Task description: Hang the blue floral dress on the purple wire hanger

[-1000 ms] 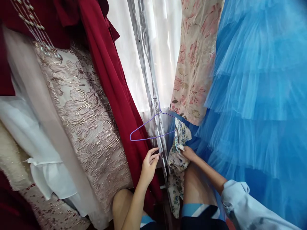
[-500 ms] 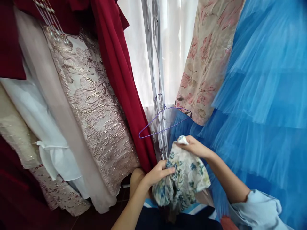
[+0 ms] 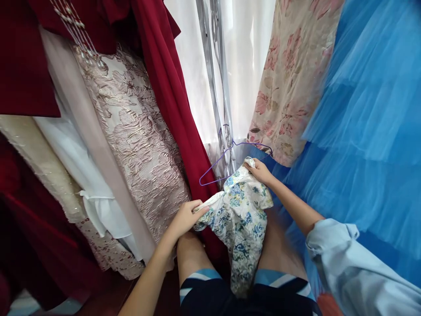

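A white garment with blue and yellow flowers (image 3: 241,219) is stretched between my hands and hangs down over my lap. My left hand (image 3: 187,218) pinches its left upper edge, thumb on top. At its upper right corner my right hand (image 3: 259,171) grips the cloth between thumb and fingers. The piece looks like a small blouse or dress; its exact kind I cannot tell. Just behind it, a purple wire hanger (image 3: 213,169) hangs from a metal stand, with part of its lower bar hidden by the cloth.
A silver metal stand (image 3: 210,66) rises before a white curtain (image 3: 245,52). Left hang a dark red gown (image 3: 171,87) and a pink brocade dress (image 3: 141,145). To the right are a pink-flowered dress (image 3: 286,87) and a blue tulle dress (image 3: 371,114).
My hands have moved apart and the bunched garment has spread out between them. It has come up closer to the hanger, now covering part of it. The view has shifted slightly.
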`<state>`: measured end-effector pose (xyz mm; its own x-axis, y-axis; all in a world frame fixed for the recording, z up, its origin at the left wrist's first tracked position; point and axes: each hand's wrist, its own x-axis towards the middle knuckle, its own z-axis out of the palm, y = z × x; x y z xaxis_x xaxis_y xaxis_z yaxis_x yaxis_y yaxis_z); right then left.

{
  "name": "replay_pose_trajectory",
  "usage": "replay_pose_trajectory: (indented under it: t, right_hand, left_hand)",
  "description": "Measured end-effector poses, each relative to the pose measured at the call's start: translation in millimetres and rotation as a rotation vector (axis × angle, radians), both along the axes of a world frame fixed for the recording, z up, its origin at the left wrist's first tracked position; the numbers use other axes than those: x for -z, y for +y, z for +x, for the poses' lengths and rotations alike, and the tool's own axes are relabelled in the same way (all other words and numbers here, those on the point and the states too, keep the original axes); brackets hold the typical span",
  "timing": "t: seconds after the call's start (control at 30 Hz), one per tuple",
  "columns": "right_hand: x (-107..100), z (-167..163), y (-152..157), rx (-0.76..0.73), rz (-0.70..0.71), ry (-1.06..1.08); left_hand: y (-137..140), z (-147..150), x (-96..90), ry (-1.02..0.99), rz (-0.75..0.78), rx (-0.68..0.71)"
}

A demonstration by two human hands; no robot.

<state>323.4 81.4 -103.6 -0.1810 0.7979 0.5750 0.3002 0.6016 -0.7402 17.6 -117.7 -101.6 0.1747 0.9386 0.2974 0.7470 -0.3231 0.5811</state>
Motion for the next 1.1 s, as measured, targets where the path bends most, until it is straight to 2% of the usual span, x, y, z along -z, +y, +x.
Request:
replay_pose_trajectory:
  t: [0.13, 0.2, 0.27, 0.37, 0.47, 0.53, 0.63, 0.77, 0.9, 0.97, 1.03, 1.1]
  right_hand:
    - [20.5, -1.9, 10.5, -0.115, -0.007, -0.17]
    - [26.3, -4.3, 10.2, -0.128, 0.013, -0.211]
    - [27.7, -7.5, 8.5, -0.133, 0.038, -0.233]
    - [23.7, -12.1, 5.5, -0.127, 0.038, -0.273]
    - [16.9, -16.7, 0.2, -0.097, 0.013, -0.314]
    - [13.0, -21.5, -6.5, -0.097, -0.028, -0.326]
    - [9.3, -32.3, -22.6, -0.134, -0.065, -0.322]
    - [8.2, -41.3, -48.4, -0.178, -0.029, -0.279]
    - [10.9, -21.1, -59.5, -0.167, 0.136, -0.122]
    - [11.8, -0.2, -54.0, -0.019, 0.205, 0.051]
    - [10.5, 22.7, -41.3, 0.21, 0.202, 0.236]
    - [6.5, 42.8, -25.1, 0.38, 0.176, 0.313]
  left_hand:
    - [13.1, -33.3, -33.7, 0.366, 0.149, -0.001]
    - [25.7, -42.3, -52.8, 0.464, 0.164, -0.013]
    - [37.2, -42.4, -71.2, 0.486, 0.147, -0.027]
    - [45.6, -27.4, -94.7, 0.424, 0.186, -0.062]
    - [48.3, -5.6, -111.3, 0.364, 0.277, -0.08]
    - [55.2, 6.9, -117.5, 0.322, 0.333, -0.04]
    - [77.7, 21.8, -118.0, 0.257, 0.423, -0.016]
    - [106.0, 38.7, -103.8, 0.242, 0.49, -0.064]
    - [106.7, 45.6, -84.9, 0.236, 0.534, -0.099]
    - [102.8, 42.8, -78.4, 0.265, 0.566, -0.121]
    - [101.1, 38.1, -74.3, 0.297, 0.589, -0.13]
    - [102.6, 34.6, -71.6, 0.297, 0.599, -0.123]
